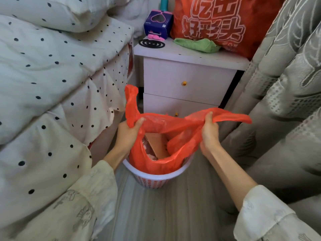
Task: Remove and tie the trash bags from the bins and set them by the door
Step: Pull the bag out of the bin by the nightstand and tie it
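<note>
A red plastic trash bag point(156, 164) sits in a small white perforated bin point(152, 180) on the floor in front of the nightstand. My left hand point(129, 133) grips the bag's left handle, which sticks up above my fist. My right hand point(209, 131) grips the right handle, whose loose end trails off to the right. The bag's mouth is held open between my hands, showing a brown cardboard piece point(157, 145) and other rubbish inside. The bag's lower part is still within the bin.
A bed with a polka-dot duvet point(52, 84) lies close on the left. Behind the bin stands a white two-drawer nightstand point(187, 84) bearing a purple box point(159, 23), a green cloth point(197, 45) and a large red bag point(222, 21). Grey curtains point(281, 101) hang on the right.
</note>
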Tool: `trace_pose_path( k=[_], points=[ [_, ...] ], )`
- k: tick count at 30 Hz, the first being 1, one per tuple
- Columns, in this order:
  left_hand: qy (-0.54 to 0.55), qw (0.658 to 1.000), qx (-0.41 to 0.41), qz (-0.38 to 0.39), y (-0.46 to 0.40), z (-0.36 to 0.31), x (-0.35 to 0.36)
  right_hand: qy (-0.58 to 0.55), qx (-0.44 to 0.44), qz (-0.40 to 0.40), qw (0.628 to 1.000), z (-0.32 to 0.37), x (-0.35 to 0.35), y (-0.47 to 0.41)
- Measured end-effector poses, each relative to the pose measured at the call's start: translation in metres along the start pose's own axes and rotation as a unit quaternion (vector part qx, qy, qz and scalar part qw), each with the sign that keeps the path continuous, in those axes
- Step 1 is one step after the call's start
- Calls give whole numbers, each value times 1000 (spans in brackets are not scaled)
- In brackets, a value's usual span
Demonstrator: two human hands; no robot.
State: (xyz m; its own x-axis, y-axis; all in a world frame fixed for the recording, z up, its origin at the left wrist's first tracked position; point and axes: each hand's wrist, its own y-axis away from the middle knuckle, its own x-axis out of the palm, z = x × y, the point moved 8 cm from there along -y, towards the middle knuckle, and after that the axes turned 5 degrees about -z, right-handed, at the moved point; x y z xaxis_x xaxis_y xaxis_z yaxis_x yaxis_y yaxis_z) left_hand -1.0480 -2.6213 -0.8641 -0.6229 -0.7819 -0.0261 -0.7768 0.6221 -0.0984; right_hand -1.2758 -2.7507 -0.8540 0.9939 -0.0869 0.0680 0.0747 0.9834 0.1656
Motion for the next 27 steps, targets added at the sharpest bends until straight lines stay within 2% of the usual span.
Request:
trace_pose_path(
  k=[2, 5, 8, 11, 13, 15, 18, 20, 23, 25, 27],
  points=[
    [15, 1000, 6, -2, -2, 0, 6, -5, -8, -25, 1000, 2, -7, -7],
    [63, 997, -25, -24, -6, 5, 10, -100, 22, -7, 995, 2, 1, -8],
    [111, 991, -64, -28, -5, 15, 13, -142, 32, 12, 989, 3, 8, -5],
    [155, 984, -82, -17, 2, 17, 17, -46, -30, 52, 997, 0, 9, 2],
    [133, 989, -57, -3, 6, 16, 20, 25, -83, 102, 991, -12, 8, 8],
    [93, 994, -5, 57, 11, 16, 26, 108, -154, 142, 972, -20, 7, 14],
    [-1, 988, 59, 140, 16, 25, 38, 237, -243, 145, 929, -23, 13, 14],
    [-42, 987, 70, 139, 16, 30, 43, 230, -223, 175, 931, -21, 26, 21],
    [34, 994, -51, 92, 6, 52, 42, 130, -91, 203, 966, -27, 39, 22],
    [109, 983, -144, 40, 3, 69, 37, 49, -11, 149, 988, -35, 34, 14],
    [159, 974, -160, 5, 4, 69, 34, -59, 61, 82, 993, -45, 25, 3]
  ],
)
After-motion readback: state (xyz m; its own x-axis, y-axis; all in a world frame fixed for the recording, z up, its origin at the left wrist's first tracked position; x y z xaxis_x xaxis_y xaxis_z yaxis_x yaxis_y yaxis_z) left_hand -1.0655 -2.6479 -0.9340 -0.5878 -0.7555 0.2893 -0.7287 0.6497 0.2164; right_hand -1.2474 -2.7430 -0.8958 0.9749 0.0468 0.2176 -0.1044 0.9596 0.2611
